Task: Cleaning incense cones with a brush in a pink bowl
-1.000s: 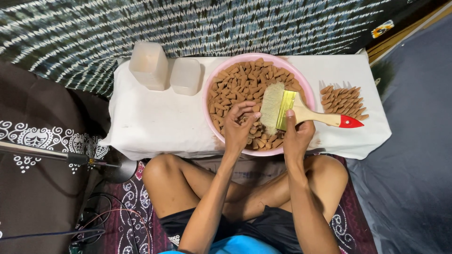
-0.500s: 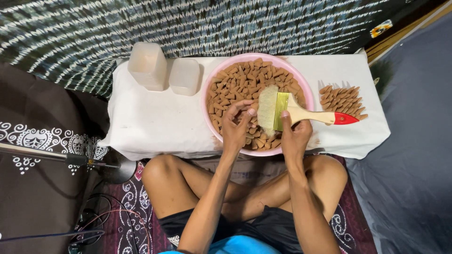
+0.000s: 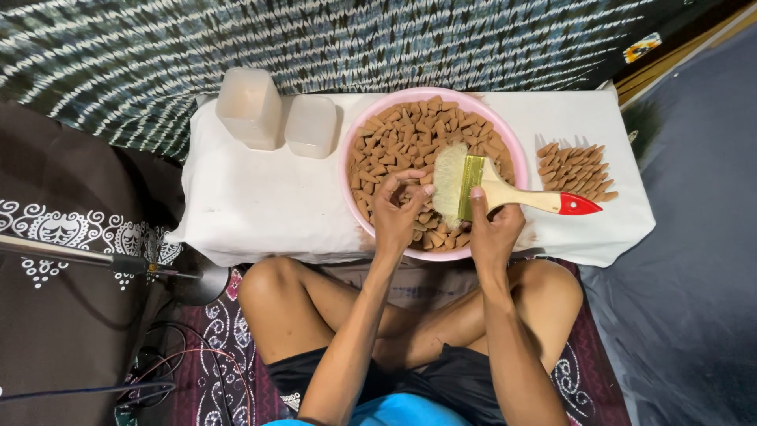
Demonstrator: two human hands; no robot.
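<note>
The left hand (image 3: 400,211) is hovering over the lower part of a pink basin (image 3: 352,147) in the middle of the frame, its fingers pinched narrowly around one of the small brown cones (image 3: 410,134) that are filling the basin — the piece itself is too small to make out clearly. Just to its right, the right hand (image 3: 495,229) is gripping a flat paintbrush (image 3: 505,192) by its pale wooden handle; the red tip is pointing toward the right edge of the frame and the light bristles are lying over the cones beside the left fingertips. The basin is sitting on a white-covered tabletop (image 3: 260,205). Right of the basin, a row of sorted cones (image 3: 574,167) is lying in neat lines on the cloth. At the upper left of the tabletop, two translucent containers (image 3: 277,118) are standing side by side — well apart from both hands.
</note>
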